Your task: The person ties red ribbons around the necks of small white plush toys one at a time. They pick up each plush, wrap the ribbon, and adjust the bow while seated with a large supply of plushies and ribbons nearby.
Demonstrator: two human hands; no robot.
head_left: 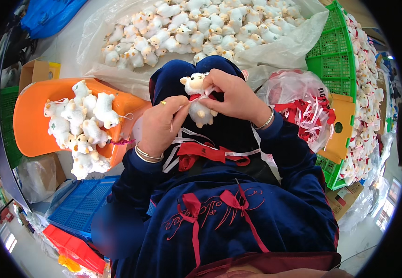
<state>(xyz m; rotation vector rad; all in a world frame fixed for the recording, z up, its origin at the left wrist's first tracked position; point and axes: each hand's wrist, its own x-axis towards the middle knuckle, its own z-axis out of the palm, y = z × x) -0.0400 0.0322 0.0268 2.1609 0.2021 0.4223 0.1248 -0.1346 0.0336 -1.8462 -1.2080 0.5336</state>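
Note:
A small white plush sheep [201, 112] is upright above my lap, its head toward the far side and a red scarf [194, 97] with white ribbon ends round its neck. My left hand [160, 124] is closed in a pinch on a white ribbon at the toy's left side. At its neck, my right hand [236, 97] pinches white ribbon between thumb and fingers, partly covering the scarf. More red scarves [201, 155] with white ribbons lie on my lap, nearer to me than the toy.
On the left, an orange chair [31, 118] bears several plush sheep [78, 116]. Beyond my knees, a clear plastic sheet holds a large heap of them [196, 30]. Right are a bag of red scarves [307, 118] and a green crate [331, 41]. A blue crate [80, 204] stands lower left.

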